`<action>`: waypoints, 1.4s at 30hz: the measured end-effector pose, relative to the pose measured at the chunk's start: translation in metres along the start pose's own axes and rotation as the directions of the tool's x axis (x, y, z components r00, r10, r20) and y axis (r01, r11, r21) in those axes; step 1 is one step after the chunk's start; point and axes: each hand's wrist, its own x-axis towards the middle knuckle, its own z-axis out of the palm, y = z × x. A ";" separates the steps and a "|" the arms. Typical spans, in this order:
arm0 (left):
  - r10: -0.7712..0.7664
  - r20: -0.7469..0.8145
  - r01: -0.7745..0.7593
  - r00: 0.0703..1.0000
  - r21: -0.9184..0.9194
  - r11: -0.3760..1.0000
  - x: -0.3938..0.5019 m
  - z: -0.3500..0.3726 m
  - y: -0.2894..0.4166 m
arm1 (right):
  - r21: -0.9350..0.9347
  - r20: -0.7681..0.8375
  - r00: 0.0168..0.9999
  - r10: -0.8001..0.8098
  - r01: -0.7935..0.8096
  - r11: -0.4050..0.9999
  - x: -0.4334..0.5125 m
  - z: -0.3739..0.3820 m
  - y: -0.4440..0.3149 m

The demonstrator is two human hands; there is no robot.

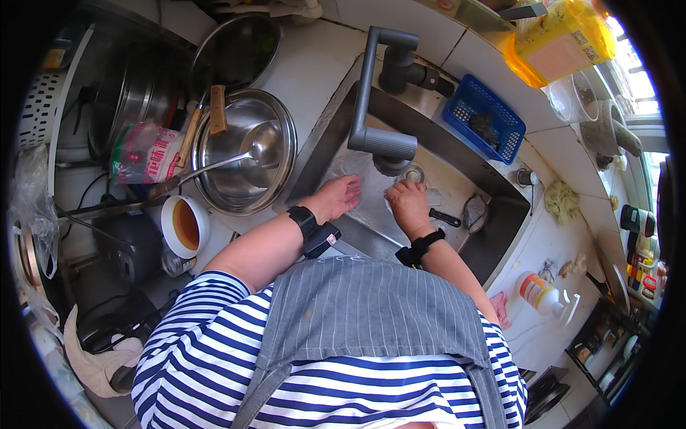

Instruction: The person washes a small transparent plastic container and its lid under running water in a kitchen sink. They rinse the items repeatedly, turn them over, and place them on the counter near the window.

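Over the stainless steel sink (370, 241), my left hand (338, 197) is spread with its palm up and nothing in it. My right hand (407, 202) is curled, with something pale or clear at its fingertips that I cannot make out. A dark-handled tool (445, 217) lies in the sink beside my right wrist, its other end partly hidden. Right of it is a fish-like grey piece (474, 213). The grey faucet (390, 143) hangs above and between both hands, near the round drain (414, 174).
Metal bowls (244, 201) with a ladle (265, 147) stand left of the sink, above a white bowl of brown liquid (187, 228). A blue plastic basket (485, 119) sits at the sink's back rim. A pump bottle (538, 294) and a green scrubbing cloth (561, 202) lie on the right counter.
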 end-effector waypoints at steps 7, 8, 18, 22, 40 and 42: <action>-0.017 0.007 0.017 1.000 -0.021 1.000 -0.002 -0.010 0.001 | -0.065 0.204 0.978 -0.037 0.051 0.997 0.001 0.027 -0.010; -0.013 0.003 0.013 1.000 -0.033 0.999 -0.001 -0.011 0.001 | 0.019 0.190 0.981 -0.034 0.031 0.999 0.001 0.027 -0.009; 0.083 -0.026 -0.085 0.996 -0.073 0.994 0.001 -0.003 0.003 | -0.243 0.069 0.997 0.022 -0.005 0.970 0.022 0.040 0.012; 0.068 -0.017 -0.070 0.998 -0.073 0.995 -0.003 0.000 0.006 | -0.277 0.395 0.915 0.085 0.030 0.960 0.025 0.022 0.008; -0.054 0.294 -0.027 0.954 0.264 0.964 -0.037 0.038 -0.002 | 0.832 0.297 0.880 0.371 -0.429 0.351 0.034 0.012 -0.014; -0.055 0.354 -0.046 0.934 0.272 0.961 -0.046 0.041 -0.002 | 0.845 0.258 0.885 0.387 -0.401 0.353 0.043 0.015 -0.012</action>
